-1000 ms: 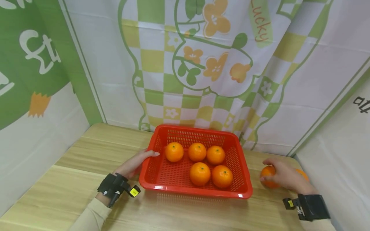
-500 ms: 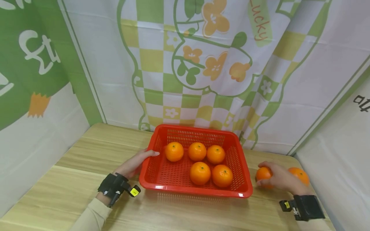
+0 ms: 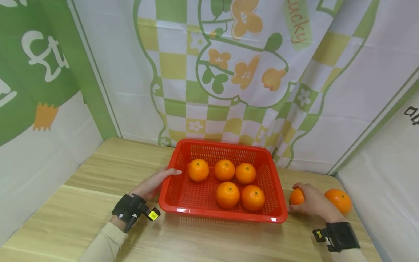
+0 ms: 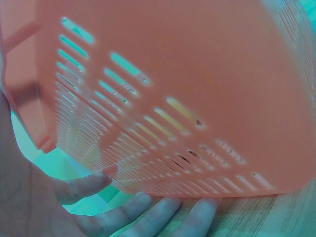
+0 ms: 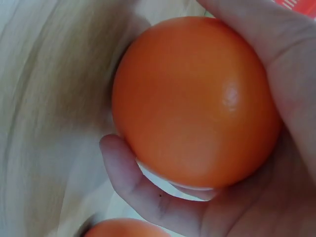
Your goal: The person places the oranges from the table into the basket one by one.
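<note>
A red plastic basket (image 3: 226, 216) with slotted walls stands on the table and holds several oranges (image 3: 227, 194). My left hand (image 3: 152, 184) grips its left side, thumb over the rim; in the left wrist view the fingers (image 4: 197, 217) reach along the underside of the slotted wall. To the right of the basket, my right hand (image 3: 312, 203) holds an orange (image 3: 296, 197), its fingers and thumb curled round the fruit. The right wrist view shows this orange (image 5: 195, 103) large and close, seated against the palm, with the wooden tabletop beside it.
Another orange (image 3: 338, 201) lies on the wooden table (image 3: 229, 243) behind my right hand, near the right wall. A printed curtain (image 3: 203, 120) hangs right behind the basket. White and green cloth walls close in both sides.
My right hand has moved a little left toward the basket with the orange in it, uncovering the other orange at the right. The left hand and basket have stayed put.
</note>
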Motion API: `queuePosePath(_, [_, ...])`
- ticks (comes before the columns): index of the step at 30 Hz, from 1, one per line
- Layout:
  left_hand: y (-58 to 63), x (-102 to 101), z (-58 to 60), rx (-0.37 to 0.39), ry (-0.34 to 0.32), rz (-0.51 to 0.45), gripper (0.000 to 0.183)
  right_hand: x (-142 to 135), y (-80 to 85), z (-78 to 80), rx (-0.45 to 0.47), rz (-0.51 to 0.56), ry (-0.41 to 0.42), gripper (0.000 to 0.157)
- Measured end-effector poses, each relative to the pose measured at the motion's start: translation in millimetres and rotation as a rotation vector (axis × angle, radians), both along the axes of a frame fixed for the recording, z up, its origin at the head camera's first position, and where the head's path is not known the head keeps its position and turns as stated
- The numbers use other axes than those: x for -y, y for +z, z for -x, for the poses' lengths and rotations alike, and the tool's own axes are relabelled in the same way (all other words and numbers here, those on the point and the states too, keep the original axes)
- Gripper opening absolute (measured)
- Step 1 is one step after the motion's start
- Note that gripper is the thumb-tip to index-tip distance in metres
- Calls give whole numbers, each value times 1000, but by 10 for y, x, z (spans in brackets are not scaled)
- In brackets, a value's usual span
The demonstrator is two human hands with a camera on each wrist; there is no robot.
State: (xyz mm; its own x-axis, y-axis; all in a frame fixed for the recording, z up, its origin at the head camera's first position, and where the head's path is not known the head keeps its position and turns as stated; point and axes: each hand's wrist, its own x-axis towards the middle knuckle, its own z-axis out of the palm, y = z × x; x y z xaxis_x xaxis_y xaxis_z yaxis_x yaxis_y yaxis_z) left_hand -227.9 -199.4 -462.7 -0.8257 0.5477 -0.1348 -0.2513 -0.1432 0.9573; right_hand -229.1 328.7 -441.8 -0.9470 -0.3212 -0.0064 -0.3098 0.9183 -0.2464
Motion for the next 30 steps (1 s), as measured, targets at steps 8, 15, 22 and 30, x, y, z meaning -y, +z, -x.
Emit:
queuePosePath(8, [14,-1,20,3,13,9,62,8,-16,36,4,-20,-21,80])
queuePosePath(15, [15,2,0,2,1,6,60,-4,-20,16,-11,12,-3,77])
queuePosePath(22, [3,-16,-9,21,0,-3,60,-46,-17,6,-19,26,15,78])
queuePosePath(30, [-3,3,-8,16,-4,-13,60,-74,-17,39,10,59,42,63])
